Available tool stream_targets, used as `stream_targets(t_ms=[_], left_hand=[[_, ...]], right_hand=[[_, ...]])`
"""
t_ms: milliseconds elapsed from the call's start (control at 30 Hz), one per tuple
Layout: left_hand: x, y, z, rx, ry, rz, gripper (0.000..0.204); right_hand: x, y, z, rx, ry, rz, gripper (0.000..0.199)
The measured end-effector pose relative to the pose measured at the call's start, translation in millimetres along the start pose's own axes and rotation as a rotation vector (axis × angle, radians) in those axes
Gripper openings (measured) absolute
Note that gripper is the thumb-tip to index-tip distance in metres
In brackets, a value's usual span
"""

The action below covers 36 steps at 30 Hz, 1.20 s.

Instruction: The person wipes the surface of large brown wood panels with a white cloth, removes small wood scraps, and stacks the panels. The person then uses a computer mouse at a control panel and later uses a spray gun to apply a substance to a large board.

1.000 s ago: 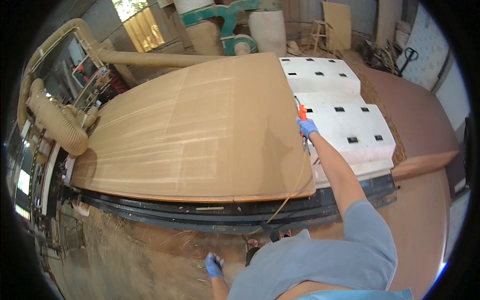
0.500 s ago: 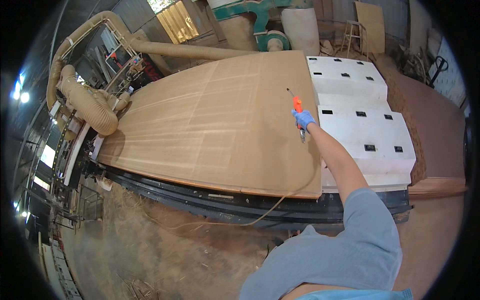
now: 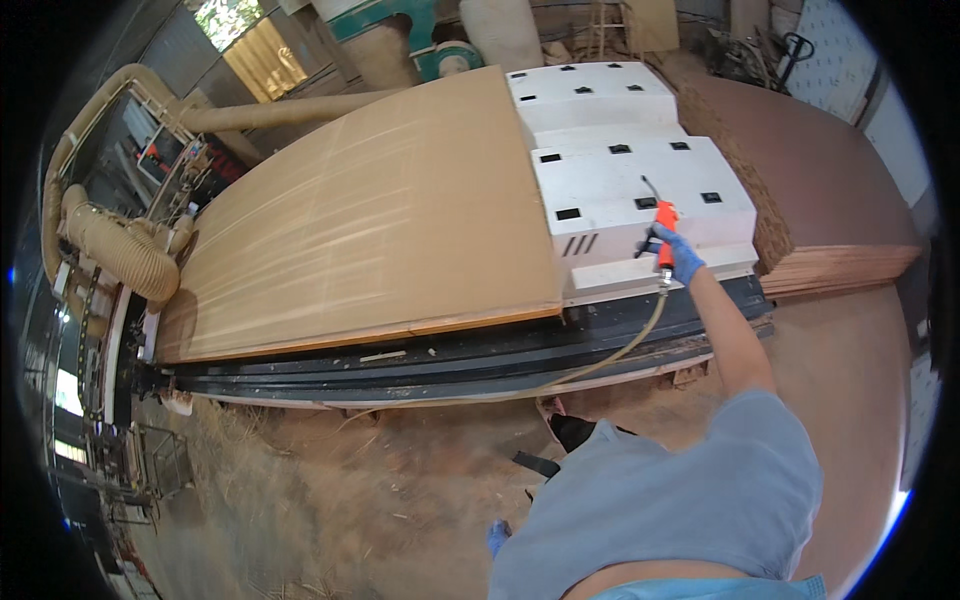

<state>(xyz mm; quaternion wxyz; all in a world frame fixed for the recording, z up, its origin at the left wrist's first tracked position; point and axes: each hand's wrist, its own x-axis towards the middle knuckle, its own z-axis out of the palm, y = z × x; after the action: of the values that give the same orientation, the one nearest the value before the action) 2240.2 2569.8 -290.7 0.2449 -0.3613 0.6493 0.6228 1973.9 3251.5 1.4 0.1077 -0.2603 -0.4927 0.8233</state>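
An orange air blow gun [image 3: 667, 225] with a thin dark nozzle is in my right hand [image 3: 683, 257], which wears a blue glove and is closed round its grip. It is held over the front of the white stepped housing [image 3: 655, 165], nozzle toward the far side. A pale air hose [image 3: 610, 358] runs from the gun's lower end down to the left along the machine bed. My left hand [image 3: 498, 535], also in a blue glove, hangs low beside my body; its fingers are too small and hidden to read. The large brown board [image 3: 380, 220] lies left of the housing.
The black machine bed [image 3: 470, 345] carries board and housing. A thick ribbed dust duct [image 3: 120, 250] and gantry stand at the left end. A stack of brown sheets [image 3: 850, 265] is at the right. The floor [image 3: 370, 500] holds scattered debris.
My right hand with the blow gun has moved right, off the board and over the white housing. The view has shifted right. My left hand has come into view low down.
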Motion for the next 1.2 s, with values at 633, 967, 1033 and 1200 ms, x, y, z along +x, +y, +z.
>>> stream_targets(t_ms=[633, 967, 1033, 1200], left_hand=[[-74.4, 60.9, 135.8, -0.203, 0.061, -0.014, 0.020], [-117.1, -4.9, 225.7, -0.021, 0.088, -0.124, 0.027], [-128.0, -19.2, 228.1, -0.009, 0.122, -0.153, 0.027], [-143.8, -31.9, 237.2, -0.025, 0.188, -0.187, 0.029]], right_hand=[[-100.2, -34.3, -180.5, -0.551, -0.136, 0.300, 0.034], [-101.9, -15.4, -338.7, -0.396, 0.109, 0.100, 0.024], [-96.4, -7.5, -370.0, -0.470, 0.180, 0.189, 0.021], [-98.9, 28.9, -333.3, -0.719, -0.053, 0.528, 0.028]])
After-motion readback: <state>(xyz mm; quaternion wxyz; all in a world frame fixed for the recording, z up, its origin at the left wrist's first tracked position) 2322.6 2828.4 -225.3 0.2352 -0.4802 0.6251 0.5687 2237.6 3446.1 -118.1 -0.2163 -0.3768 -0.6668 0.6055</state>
